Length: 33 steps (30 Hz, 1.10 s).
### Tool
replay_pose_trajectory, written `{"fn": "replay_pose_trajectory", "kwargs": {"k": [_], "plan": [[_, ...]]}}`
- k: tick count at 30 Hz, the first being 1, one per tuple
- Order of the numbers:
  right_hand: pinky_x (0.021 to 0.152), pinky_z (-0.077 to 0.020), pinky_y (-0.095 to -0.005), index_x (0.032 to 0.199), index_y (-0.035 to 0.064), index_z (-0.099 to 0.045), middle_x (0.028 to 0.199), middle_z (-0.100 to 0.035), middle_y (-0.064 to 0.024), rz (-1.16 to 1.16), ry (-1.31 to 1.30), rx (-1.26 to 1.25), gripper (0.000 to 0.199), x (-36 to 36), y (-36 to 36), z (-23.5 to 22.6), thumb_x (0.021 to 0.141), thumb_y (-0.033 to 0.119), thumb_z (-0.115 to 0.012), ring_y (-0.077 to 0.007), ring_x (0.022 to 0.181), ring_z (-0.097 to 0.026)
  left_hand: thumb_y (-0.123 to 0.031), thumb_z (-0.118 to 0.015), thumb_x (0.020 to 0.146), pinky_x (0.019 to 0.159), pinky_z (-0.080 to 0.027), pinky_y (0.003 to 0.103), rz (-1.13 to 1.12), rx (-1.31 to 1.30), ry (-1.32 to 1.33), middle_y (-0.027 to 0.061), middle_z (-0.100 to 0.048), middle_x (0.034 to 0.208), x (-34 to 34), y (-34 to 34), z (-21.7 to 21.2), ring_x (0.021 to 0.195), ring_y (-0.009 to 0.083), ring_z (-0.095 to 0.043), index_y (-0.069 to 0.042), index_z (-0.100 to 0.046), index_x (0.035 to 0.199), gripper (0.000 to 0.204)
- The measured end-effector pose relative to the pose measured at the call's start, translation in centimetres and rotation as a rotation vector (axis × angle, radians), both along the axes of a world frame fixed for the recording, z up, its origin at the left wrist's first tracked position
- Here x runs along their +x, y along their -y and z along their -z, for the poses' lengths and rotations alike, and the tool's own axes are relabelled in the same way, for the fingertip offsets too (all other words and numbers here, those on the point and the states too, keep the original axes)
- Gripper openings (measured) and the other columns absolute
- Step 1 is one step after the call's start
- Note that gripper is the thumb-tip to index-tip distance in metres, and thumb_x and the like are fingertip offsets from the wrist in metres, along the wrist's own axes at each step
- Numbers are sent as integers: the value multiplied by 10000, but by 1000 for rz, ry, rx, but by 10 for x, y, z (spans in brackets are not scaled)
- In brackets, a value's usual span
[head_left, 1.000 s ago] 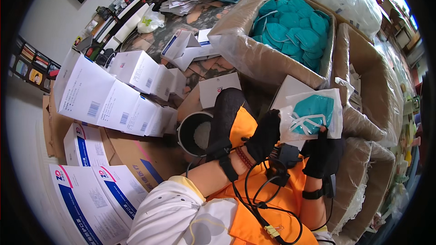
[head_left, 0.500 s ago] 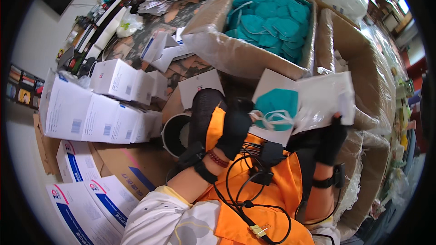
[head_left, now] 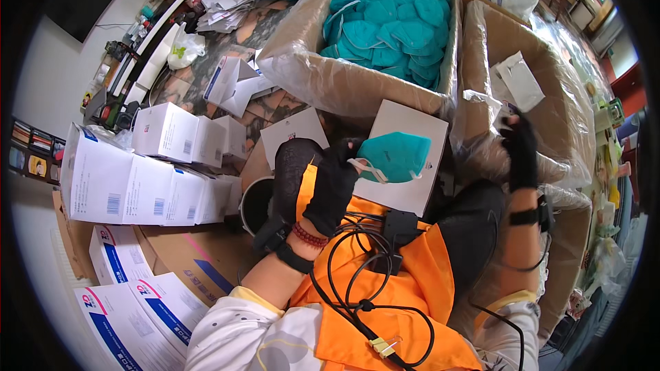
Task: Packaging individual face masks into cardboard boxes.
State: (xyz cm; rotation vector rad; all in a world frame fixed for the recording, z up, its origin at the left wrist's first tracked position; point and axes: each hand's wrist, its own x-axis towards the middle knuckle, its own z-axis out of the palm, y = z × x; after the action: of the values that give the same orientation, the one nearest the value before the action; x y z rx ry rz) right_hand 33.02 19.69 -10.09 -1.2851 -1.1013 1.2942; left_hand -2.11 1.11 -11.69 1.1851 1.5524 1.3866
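My left hand (head_left: 332, 189), in a black fingerless glove, is closed on a teal folded face mask (head_left: 395, 157) at the end with its white ear loops. The mask sits over a white box (head_left: 405, 192) near my lap. Out to the right, my right hand (head_left: 520, 148), also gloved, reaches over the near rim of an open carton (head_left: 577, 137). Its fingers look apart and nothing shows in them. A white packet (head_left: 520, 81) is just beyond it, within the carton's opening; whether it is resting or falling cannot be told.
A plastic-lined carton (head_left: 289, 62) full of teal masks (head_left: 392, 24) stands ahead. White boxes (head_left: 103, 178) are lined up at left, with flat printed boxes (head_left: 110, 323) below. A dark bin (head_left: 258, 203) is beside my left knee. Black cables (head_left: 357, 288) hang over my orange apron (head_left: 419, 288).
My right hand has moved right and forward, and the white packet has left it for the carton. My left hand has lifted and turned the mask on the white box.
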Motion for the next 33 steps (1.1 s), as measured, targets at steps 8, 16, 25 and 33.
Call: {"fn": "replay_pose_trajectory", "kwargs": {"k": [8,16,25,33], "plan": [[698,-493,-232,1256,43,-555,1080,-642,-57,-576,-104,-105,445,-114,124,-20,899,280,-678,-91,850,-592,-60,-623,920,746,-475,228,199,-87,221,26,-667,934,29,-22,-26,835,68,-585,-39,-617,1168,248],[702,-526,-364,1412,89,-386,1006,-648,-145,-255,-181,-176,721,-100,114,-21,808,193,-766,-307,844,-664,-238,-538,996,750,-464,227,449,-185,327,20,-651,1017,35,-24,-17,875,79,-577,-36,-582,1233,314],[582,-459,-220,1203,44,-571,934,-643,-41,-41,-18,54,603,-116,116,-14,924,578,-560,-104,769,-619,-250,-618,948,751,-476,269,794,-441,240,50,-638,900,54,-30,-15,858,123,-595,-15,-576,1145,309],[549,-455,-241,1179,27,-565,847,-664,-92,83,313,378,502,-93,111,33,979,485,-513,-133,671,-632,-295,-589,961,669,-444,246,683,-539,320,-4,-584,833,59,-17,-13,742,85,-518,-8,-612,1088,314]]}}
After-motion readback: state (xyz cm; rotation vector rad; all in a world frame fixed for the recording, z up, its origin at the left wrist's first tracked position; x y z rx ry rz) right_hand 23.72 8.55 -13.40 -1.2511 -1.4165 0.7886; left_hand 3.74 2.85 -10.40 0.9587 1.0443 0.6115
